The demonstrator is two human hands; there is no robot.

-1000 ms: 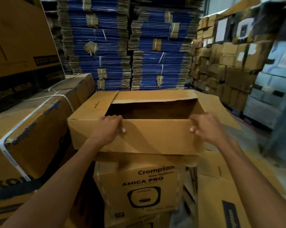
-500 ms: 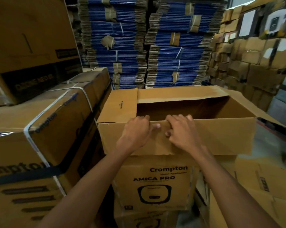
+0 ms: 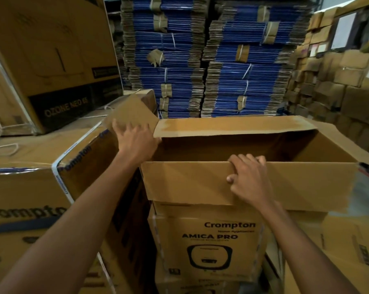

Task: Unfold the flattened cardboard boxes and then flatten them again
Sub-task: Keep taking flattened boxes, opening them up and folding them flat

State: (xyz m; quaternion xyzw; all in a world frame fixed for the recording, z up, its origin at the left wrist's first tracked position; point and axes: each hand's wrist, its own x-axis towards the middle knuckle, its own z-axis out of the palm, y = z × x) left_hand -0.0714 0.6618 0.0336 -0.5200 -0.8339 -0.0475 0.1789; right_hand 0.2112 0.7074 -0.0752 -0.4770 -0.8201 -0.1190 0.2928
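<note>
Both hands are on the open box (image 3: 190,181). The left hand (image 3: 136,143) lies with fingers straight and spread against the box's left end flap (image 3: 130,115), which stands tilted up and outward; it grasps nothing. The right hand (image 3: 249,179) has its fingers curled over the near top edge of the box, thumb on the outer face, gripping that edge right of its middle.

The box sits squared open on top of a printed carton (image 3: 219,240); its near flap hangs down over that carton's top edge; its far flap (image 3: 232,126) leans back; its right flap (image 3: 349,145) slopes away to the right.

Room is tight on the left: a strapped carton (image 3: 30,166) stands just beside the box and the raised end flap reaches over its top; a bigger carton (image 3: 52,60) rests on it. Behind, 2 stacks of blue bundles (image 3: 200,60) rise close to the far flap. Brown cartons (image 3: 338,81) are piled on the right, with some bare floor (image 3: 368,187) beside the box.
</note>
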